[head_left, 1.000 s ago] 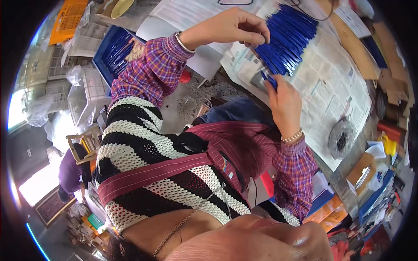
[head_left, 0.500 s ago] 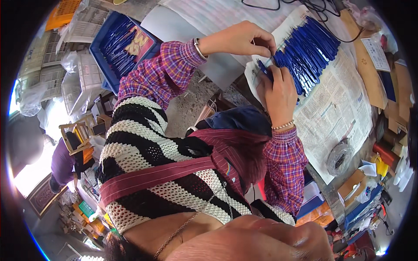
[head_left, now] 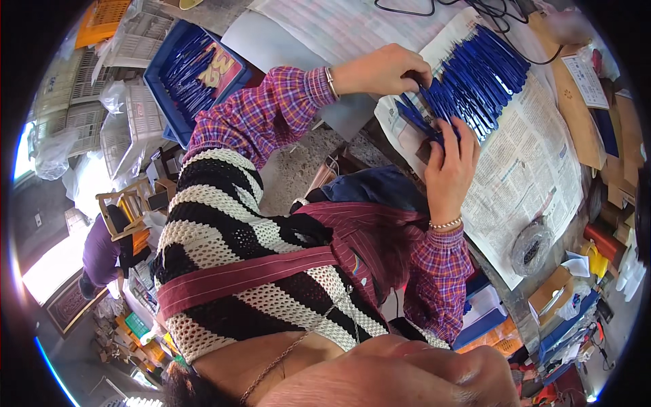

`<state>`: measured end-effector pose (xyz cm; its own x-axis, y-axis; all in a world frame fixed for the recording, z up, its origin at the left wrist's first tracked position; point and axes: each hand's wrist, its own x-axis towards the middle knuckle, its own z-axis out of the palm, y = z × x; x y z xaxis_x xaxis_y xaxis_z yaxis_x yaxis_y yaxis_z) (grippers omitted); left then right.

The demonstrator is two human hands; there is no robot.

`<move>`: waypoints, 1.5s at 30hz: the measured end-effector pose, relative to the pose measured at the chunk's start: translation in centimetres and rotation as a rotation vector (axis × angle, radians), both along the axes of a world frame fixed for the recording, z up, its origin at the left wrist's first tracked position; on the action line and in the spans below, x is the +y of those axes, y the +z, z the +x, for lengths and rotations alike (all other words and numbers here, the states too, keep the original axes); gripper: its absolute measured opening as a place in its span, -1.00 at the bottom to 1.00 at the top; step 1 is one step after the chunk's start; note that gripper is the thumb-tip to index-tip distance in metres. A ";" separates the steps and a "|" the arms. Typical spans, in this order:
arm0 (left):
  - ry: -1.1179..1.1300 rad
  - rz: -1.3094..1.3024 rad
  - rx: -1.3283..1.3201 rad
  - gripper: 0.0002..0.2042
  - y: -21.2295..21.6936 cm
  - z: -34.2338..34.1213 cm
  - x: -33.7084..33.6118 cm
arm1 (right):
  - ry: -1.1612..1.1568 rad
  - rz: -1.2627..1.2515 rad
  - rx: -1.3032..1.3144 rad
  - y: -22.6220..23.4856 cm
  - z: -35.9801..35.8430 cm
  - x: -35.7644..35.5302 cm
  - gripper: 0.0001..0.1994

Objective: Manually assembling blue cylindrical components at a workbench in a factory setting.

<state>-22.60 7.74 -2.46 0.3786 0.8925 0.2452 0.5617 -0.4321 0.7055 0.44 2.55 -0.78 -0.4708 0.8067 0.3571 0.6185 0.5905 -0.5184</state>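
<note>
A dense row of slim, glossy blue strips (head_left: 478,78) lies side by side on newspaper (head_left: 529,183); their exact kind is too fine to make out. At the row's left end, my left hand (head_left: 386,69) has thumb and forefinger pinched together at the strips' upper tips. What sits in that pinch is too small to tell. Below it, my right hand (head_left: 451,166) curls its fingers over the lower ends of a few loose blue strips (head_left: 415,115), gripping them. These strips lie slanted, slightly apart from the row.
A blue bin (head_left: 152,74) with more blue strips stands to the left. A coil of wire in clear wrap (head_left: 530,249) rests on the newspaper's near right. Black cable (head_left: 502,27) crosses the far side; cardboard (head_left: 569,88) lies along the right. Another person (head_left: 102,251) bends at far left.
My right hand has moved right toward the row, and its fingers have spread over the lower ends. More slanted strips now show between my hands. My left hand has shifted slightly nearer.
</note>
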 end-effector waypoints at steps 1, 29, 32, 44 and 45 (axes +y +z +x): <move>-0.007 -0.053 -0.029 -0.82 0.1 0.1 -0.1 | -0.020 0.000 0.020 0.0 0.3 0.1 -0.63; -0.040 0.207 0.232 -0.74 0.9 2.0 -1.2 | -0.087 -0.210 0.192 -1.3 3.9 1.6 -0.44; -0.049 0.198 0.268 -0.75 1.4 2.3 -0.9 | -0.097 -0.240 0.210 -1.1 4.0 1.4 -0.43; -0.114 0.155 0.289 -0.84 1.4 2.2 3.8 | -0.095 -0.175 0.230 -2.1 4.1 1.6 -0.41; -0.120 0.156 0.290 -0.84 1.2 2.4 4.3 | -0.095 -0.157 0.236 -2.2 4.2 1.6 -0.40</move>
<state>-20.24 12.05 -1.24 0.5525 0.7978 0.2414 0.6679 -0.5970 0.4443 4.61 4.16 -2.97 -0.3095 0.8973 0.3146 0.5188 0.4366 -0.7350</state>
